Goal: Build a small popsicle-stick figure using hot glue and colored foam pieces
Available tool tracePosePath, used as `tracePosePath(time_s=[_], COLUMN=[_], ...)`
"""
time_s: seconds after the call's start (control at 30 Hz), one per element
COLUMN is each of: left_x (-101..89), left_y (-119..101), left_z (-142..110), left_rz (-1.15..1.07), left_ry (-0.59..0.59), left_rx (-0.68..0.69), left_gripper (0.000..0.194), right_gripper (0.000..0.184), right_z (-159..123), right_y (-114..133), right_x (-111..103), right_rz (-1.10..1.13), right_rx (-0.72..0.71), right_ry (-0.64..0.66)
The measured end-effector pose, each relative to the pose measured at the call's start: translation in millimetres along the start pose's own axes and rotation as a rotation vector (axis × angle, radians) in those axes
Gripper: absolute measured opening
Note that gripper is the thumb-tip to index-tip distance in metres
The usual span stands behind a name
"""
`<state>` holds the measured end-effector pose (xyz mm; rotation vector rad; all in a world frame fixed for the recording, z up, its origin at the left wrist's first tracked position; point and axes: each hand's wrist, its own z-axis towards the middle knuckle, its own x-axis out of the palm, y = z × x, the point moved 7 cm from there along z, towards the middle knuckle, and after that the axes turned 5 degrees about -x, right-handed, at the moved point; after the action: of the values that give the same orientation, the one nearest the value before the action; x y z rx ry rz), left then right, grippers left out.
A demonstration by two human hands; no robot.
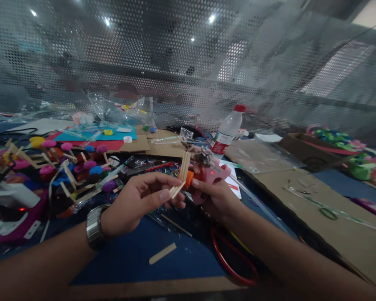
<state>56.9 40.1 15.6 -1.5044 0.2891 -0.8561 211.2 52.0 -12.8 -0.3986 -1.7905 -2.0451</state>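
Observation:
My left hand (147, 200) pinches a small L-shaped piece of wooden craft sticks (184, 169), one side standing up and the other lying along the fingers. My right hand (217, 198) is wrapped round a pink glue gun (207, 172). Its orange nozzle (188, 179) is at the bend of the sticks; whether it touches them I cannot tell. Below the hands, a loose craft stick (162, 253) lies on the blue table surface (113, 263). Red scissor-like handles (230, 261) show under my right forearm.
Stick models with coloured caps (87, 165) crowd the left, beside a purple power strip (21, 221) with a white plug. A red-capped bottle (227, 131) stands behind the glue gun. At the right are cardboard (303, 205) and a box (313, 152) with colourful paper pieces.

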Motion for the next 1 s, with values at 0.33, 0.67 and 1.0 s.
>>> tracePosePath(time_s=[0.33,0.67,1.0], left_x=[1.9,-12.5,-6.4], left_y=[-2.0,3.8,23.5], left_z=[-0.4,2.0,0.2], left_rz=[-0.032,0.020,0.049], left_ry=[0.038,-0.182,-0.094], left_rx=[0.033,-0.090,-0.392], left_gripper=[0.036,0.028,0.047], right_gripper=[0.044,0.055,0.057], right_z=[-2.3,-2.3,-3.2], right_y=[0.3,2.3,6.8], right_x=[-0.1,-1.1,7.0], right_rz=[-0.007,0.026,-0.039], right_rx=[0.029,0.018,-0.019], right_ry=[-0.011,-0.035,0.017])
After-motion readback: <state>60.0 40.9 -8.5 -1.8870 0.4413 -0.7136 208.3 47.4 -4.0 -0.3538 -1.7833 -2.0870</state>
